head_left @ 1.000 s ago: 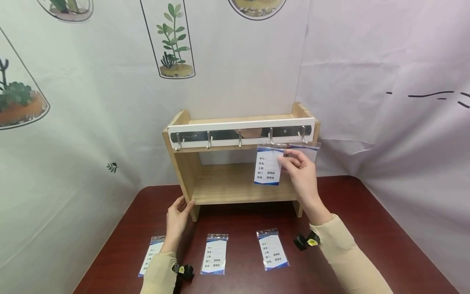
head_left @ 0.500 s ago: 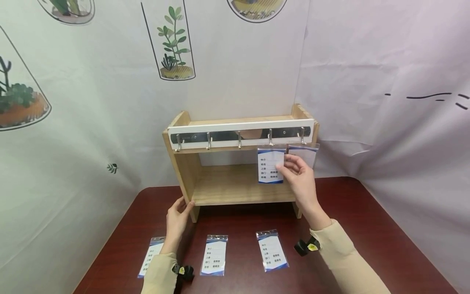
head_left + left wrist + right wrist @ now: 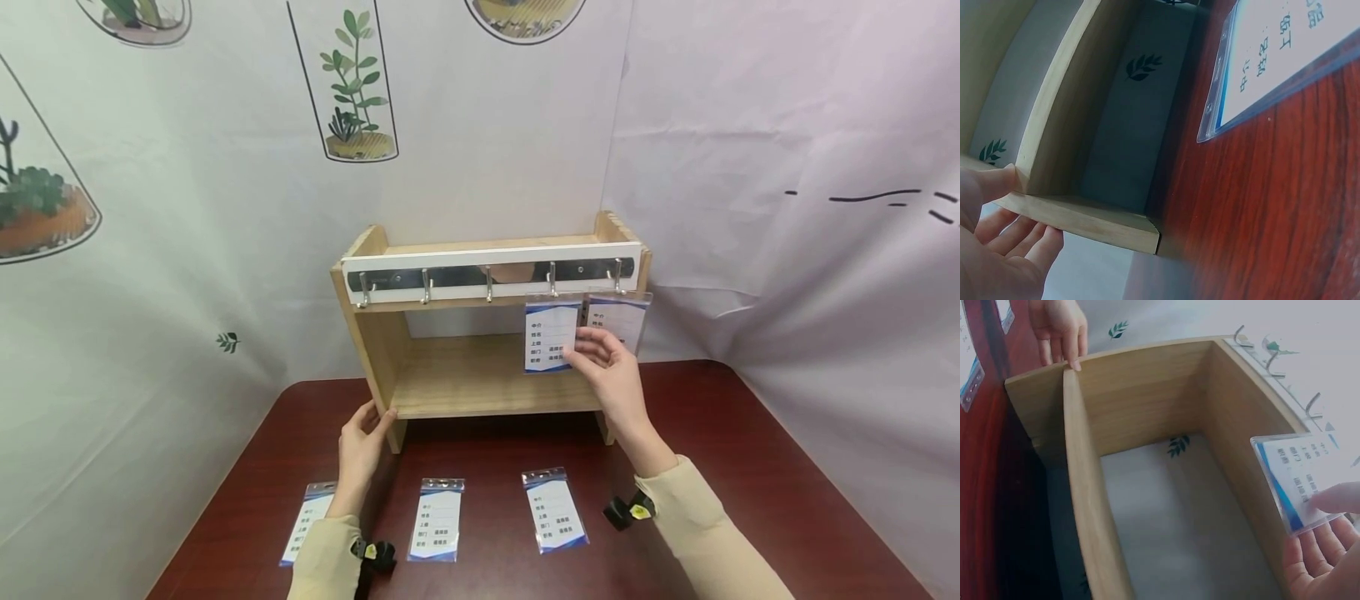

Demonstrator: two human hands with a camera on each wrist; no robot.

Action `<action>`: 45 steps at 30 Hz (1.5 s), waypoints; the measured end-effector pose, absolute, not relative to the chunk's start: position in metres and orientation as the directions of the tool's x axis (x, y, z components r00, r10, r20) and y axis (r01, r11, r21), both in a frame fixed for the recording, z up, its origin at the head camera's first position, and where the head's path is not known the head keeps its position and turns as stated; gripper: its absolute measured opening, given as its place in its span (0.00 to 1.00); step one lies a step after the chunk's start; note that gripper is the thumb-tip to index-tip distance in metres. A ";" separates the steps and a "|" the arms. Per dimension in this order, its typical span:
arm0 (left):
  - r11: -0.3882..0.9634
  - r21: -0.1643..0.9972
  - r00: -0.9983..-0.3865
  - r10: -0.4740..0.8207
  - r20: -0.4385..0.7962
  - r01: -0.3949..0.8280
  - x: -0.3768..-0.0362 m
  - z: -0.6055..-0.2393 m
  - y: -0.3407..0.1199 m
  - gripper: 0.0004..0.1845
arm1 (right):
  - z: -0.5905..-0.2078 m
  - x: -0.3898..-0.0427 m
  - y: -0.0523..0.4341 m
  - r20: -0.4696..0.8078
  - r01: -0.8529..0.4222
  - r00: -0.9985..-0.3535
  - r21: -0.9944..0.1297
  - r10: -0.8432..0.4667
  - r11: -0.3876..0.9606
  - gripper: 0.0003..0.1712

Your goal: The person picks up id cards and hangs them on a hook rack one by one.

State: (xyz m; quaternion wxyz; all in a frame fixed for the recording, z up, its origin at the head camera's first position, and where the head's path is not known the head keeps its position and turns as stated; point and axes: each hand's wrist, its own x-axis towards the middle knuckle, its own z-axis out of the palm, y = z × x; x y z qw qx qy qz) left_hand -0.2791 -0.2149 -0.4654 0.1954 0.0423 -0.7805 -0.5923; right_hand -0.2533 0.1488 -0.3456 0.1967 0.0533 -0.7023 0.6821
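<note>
A wooden shelf (image 3: 465, 379) stands on the dark red table (image 3: 720, 450), with a white rail of metal hooks (image 3: 491, 273) across its top front. Two clear badge holders hang from the rail's right hooks. My right hand (image 3: 581, 354) pinches the lower right corner of the left hanging badge (image 3: 550, 333); in the right wrist view the thumb lies on the front of that badge (image 3: 1300, 472) and the fingers behind it. The other hanging badge (image 3: 618, 317) is just right of it. My left hand (image 3: 372, 418) grips the shelf's lower left front corner (image 3: 1085, 219).
Three more badge holders lie flat on the table in front of the shelf: left (image 3: 307, 525), middle (image 3: 437, 518) and right (image 3: 555, 510). Printed fabric backdrops hang close behind and on both sides. The three hooks on the rail's left carry nothing.
The badge went from tilted to hanging straight from its hook. My right hand slid from its top down to its lower corner. The left hand stayed on the shelf.
</note>
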 end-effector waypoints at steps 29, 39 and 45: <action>0.307 0.942 -0.924 -0.302 0.234 0.138 -0.277 -0.471 -0.218 0.29 | -0.392 -0.246 0.160 0.275 -0.263 -0.960 -0.948 0.045 0.178 0.25; 0.302 0.944 -0.925 -0.304 0.228 0.134 -0.279 -0.468 -0.217 0.28 | -0.410 -0.248 0.169 0.242 -0.243 -0.969 -0.927 -0.038 0.284 0.23; 0.293 0.944 -0.920 -0.310 0.240 0.148 -0.281 -0.466 -0.216 0.27 | -0.421 -0.248 0.172 0.216 -0.229 -0.973 -0.922 -0.075 0.312 0.22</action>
